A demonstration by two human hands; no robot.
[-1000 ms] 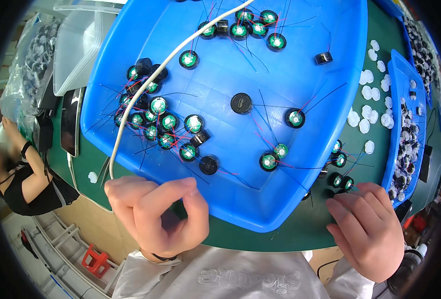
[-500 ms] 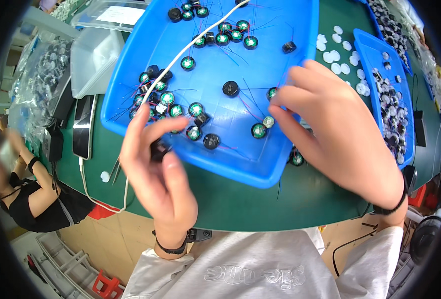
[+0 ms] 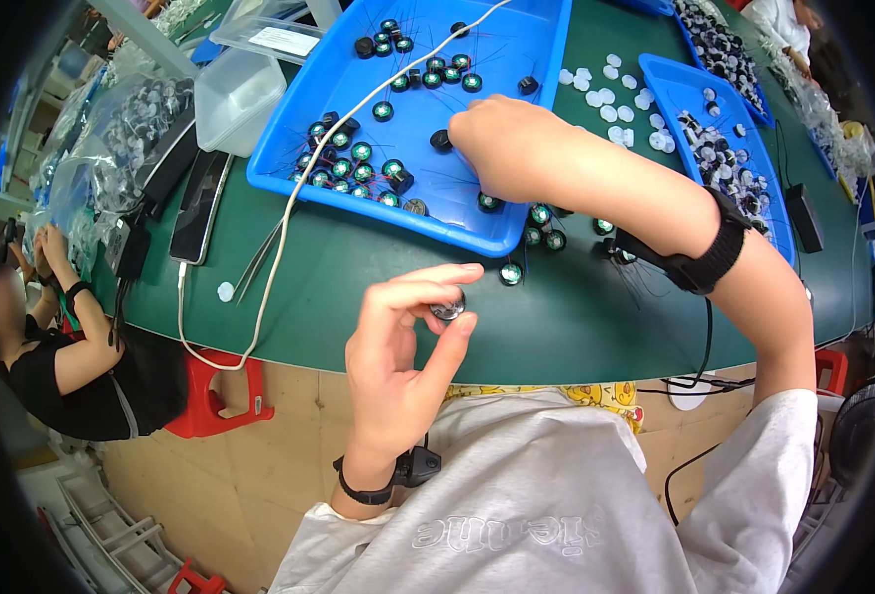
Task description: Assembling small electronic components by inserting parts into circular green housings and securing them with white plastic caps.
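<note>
In front of the blue tray (image 3: 388, 213), my left hand (image 3: 393, 351) pinches a small round black component (image 3: 448, 308) between thumb and fingers. It is lifted above the green table. My right hand (image 3: 502, 148) reaches over the tray's right wall, knuckles up, and hides its own fingertips. Just left of it lies a black disc component (image 3: 441, 141). Several round components with green faces and thin wires are grouped in the tray, one cluster (image 3: 343, 168) at its left front. More of them (image 3: 546, 230) lie on the table by the tray's right front corner.
A white cable (image 3: 289, 213) crosses the tray. Left are a phone (image 3: 200, 208), tweezers (image 3: 259, 259) and a clear plastic box (image 3: 238, 99). White discs (image 3: 611, 104) and a second blue tray (image 3: 700, 109) of parts lie right. Another person (image 3: 81, 346) sits at far left.
My left hand has moved right, away from the tray's left front, and now pinches the round component in plain sight. My right hand has gone from the tray's right side farther in.
</note>
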